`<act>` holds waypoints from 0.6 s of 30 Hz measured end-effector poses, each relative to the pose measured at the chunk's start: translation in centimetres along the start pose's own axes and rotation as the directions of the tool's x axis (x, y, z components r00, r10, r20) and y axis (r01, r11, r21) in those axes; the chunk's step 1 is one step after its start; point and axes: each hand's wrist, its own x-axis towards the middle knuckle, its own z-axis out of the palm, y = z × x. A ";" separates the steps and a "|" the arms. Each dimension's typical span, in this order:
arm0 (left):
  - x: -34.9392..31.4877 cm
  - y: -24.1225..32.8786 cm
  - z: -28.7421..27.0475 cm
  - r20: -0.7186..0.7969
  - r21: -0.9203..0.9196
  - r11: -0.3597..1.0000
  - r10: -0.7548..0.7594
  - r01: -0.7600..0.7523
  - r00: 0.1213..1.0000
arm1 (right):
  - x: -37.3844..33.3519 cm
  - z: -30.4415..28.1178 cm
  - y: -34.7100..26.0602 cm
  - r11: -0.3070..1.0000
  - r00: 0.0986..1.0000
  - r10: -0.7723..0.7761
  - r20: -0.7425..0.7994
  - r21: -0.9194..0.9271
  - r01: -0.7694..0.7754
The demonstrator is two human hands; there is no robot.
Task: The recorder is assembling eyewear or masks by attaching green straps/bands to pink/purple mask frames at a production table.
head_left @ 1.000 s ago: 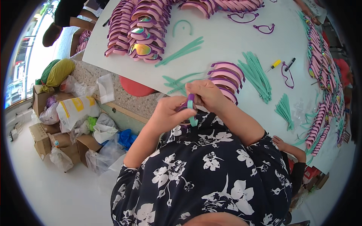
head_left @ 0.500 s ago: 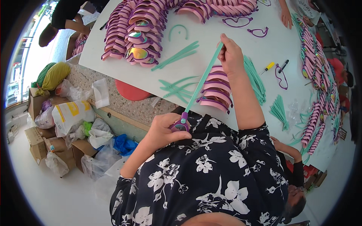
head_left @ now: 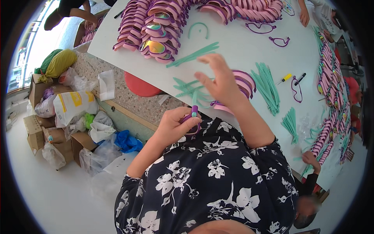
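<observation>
The left hand (head_left: 175, 124) pinches purple goggles (head_left: 194, 109) by the counter (head_left: 241, 50) — a green strap (head_left: 195, 99) looks pushed through one end, but the other, maybe left to do, is hidden — while the right hand (head_left: 222, 82) is empty, fingers spread.

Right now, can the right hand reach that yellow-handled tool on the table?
Probably yes: the right hand looks open and empty, and only green strips and pink-and-purple goggles seem to lie between it and the yellow-handled tool.
</observation>
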 end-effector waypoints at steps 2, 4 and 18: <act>0.4 0.0 -0.4 0.034 0.050 0.998 -0.040 0.038 0.999 | -1.3 0.3 -3.1 0.657 0.820 0.226 0.526 0.540 -0.526; 0.3 0.0 -0.4 0.043 0.040 0.999 -0.031 0.029 0.999 | -1.2 0.6 -3.6 0.478 0.654 0.258 0.711 0.494 -0.726; 0.9 1.4 1.1 -0.079 0.088 0.996 -0.023 0.030 0.997 | 1.3 7.2 2.0 0.944 1.000 -0.006 -0.023 0.328 0.013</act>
